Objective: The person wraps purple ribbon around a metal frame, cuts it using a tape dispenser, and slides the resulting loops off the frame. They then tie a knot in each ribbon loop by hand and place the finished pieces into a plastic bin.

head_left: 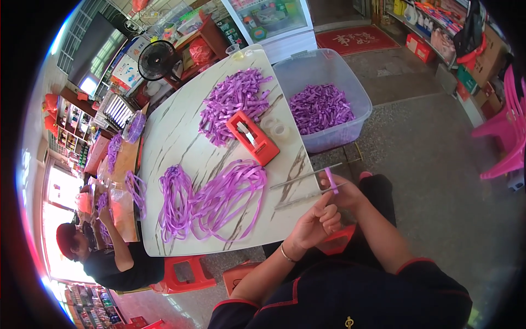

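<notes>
A short piece of purple ribbon stands between my hands, just off the right edge of the table. My right hand is closed around it, its fingertips at the ribbon's side. Below and to the left, my left hand has its lower fingers curled in, and its index finger reaches the ribbon's lower end. Whether it pinches anything is hidden. Two thin, pale rods run from the ribbon leftward over the table edge; which hand bears them I cannot tell.
The marbled table holds long purple ribbon loops, a heap of short purple strips, a red tape dispenser and clear tape rolls. A clear tub of purple pieces adjoins its right edge. Another person sits left.
</notes>
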Action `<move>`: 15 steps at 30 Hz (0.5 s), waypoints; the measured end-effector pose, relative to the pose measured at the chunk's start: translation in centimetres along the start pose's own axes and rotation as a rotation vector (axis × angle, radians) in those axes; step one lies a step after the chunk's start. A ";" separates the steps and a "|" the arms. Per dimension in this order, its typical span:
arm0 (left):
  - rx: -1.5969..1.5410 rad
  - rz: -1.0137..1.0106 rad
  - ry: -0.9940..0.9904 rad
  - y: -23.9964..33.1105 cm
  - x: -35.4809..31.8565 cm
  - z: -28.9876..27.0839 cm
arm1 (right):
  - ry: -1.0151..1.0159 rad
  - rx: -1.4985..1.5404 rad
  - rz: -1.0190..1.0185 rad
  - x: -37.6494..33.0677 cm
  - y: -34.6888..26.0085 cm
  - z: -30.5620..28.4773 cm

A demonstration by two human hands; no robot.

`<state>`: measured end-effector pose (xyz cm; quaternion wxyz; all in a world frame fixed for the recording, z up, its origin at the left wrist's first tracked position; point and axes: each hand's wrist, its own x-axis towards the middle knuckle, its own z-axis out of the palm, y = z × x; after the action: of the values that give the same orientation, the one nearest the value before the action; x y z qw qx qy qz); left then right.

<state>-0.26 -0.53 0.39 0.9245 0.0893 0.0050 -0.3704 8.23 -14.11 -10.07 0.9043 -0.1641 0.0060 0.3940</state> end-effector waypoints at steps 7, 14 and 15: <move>0.021 0.024 -0.001 0.0 -0.2 0.0 | -0.111 -0.037 0.114 -0.9 -2.2 2.6; 0.034 0.035 0.018 -0.2 -0.2 -0.3 | 0.073 -0.201 0.144 -1.7 -3.5 3.9; 0.036 0.042 0.016 -0.2 -0.3 -0.4 | 0.072 -0.201 0.148 -1.7 -3.5 4.3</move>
<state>-0.56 -0.38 -0.04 0.9302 0.1088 0.0038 -0.3505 9.01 -16.26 -4.75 0.8510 -0.2670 0.0109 0.4520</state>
